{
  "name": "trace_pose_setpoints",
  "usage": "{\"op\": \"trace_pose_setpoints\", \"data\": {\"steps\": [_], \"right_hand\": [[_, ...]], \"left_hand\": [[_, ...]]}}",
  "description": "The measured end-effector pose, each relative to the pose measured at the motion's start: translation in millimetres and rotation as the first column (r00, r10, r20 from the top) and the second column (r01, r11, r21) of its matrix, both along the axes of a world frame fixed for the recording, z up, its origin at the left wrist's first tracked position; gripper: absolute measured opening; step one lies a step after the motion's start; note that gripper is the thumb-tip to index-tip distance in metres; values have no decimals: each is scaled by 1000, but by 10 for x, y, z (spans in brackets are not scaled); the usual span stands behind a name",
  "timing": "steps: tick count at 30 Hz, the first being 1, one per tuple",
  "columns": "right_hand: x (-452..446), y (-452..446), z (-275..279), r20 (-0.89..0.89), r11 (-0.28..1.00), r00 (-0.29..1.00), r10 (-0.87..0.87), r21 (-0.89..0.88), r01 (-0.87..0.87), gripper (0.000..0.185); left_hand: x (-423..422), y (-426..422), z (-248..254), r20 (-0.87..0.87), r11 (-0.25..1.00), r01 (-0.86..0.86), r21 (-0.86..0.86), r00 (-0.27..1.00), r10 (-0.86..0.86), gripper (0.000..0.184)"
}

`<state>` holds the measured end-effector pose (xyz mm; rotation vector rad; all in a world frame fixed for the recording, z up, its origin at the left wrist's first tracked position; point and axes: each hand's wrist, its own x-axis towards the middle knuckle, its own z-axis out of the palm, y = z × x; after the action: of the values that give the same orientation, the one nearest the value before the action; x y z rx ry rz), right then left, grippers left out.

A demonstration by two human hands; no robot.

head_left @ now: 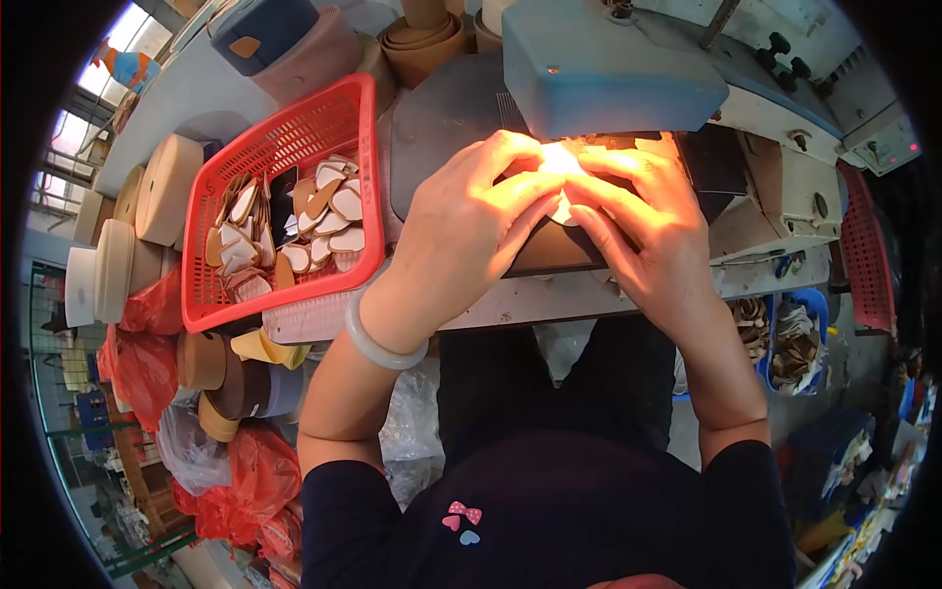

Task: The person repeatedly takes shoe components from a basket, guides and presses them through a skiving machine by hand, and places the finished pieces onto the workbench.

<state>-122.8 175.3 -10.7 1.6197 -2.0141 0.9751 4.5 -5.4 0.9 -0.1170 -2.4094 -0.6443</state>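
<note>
Your left hand (481,211) and right hand (643,221) are nearly together under the machine head (608,79), palms down, fingers bent, fingertips meeting around a small pale piece (562,209). Gap between thumb and fingers is narrow on both. Glare at the fingertips; cannot tell whether each hand is clamped on the piece or just touching it. Piece sits between your hands, right above the brown work surface (551,249), rounded lower edge showing.

Machine head: smooth, boxy, blue-grey. Your left wrist has one pale, glossy, round bangle (365,339).

Beside your left forearm: one red plastic basket (369,157), slotted walls, tilted in view. Holds many flat cut pieces (329,218), white and tan, rounded to teardrop, overlapping, too many to count. One dark flat item (284,201) among them.

Left side: several thick rolls (169,188), cream to brown, smooth; crinkled red plastic bags (257,481); clear wrinkled plastic (412,417).

Right side: blue containers (822,306) with brown and grey scraps (795,355); one more red perforated basket (868,245).

Your dark shirt (579,491): one pink dotted bow, one pink heart, one blue heart.
</note>
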Motion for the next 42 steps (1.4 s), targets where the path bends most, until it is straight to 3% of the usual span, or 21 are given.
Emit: {"op": "trace_pose_setpoints", "data": {"steps": [4, 16, 24, 28, 42], "right_hand": [[13, -6, -5, 5, 999, 999, -33, -1, 33, 28], [29, -13, -44, -21, 997, 997, -74, 13, 74, 34], [46, 5, -30, 7, 998, 998, -60, 36, 59, 31], [37, 22, -45, 12, 997, 998, -58, 42, 57, 31], [51, 58, -59, 62, 995, 995, -78, 62, 74, 34]], "left_hand": [[-116, -119, -76, -139, 983, 12, -182, 990, -38, 20], [-178, -170, -54, -36, 991, 42, -127, 998, -46, 24], [-168, -130, -49, -49, 989, 5, -150, 999, -13, 26], [-181, -114, 9, -64, 966, -10, -259, 998, -7, 26], [-188, -48, -34, -62, 980, -39, -197, 998, 27, 22]]}}
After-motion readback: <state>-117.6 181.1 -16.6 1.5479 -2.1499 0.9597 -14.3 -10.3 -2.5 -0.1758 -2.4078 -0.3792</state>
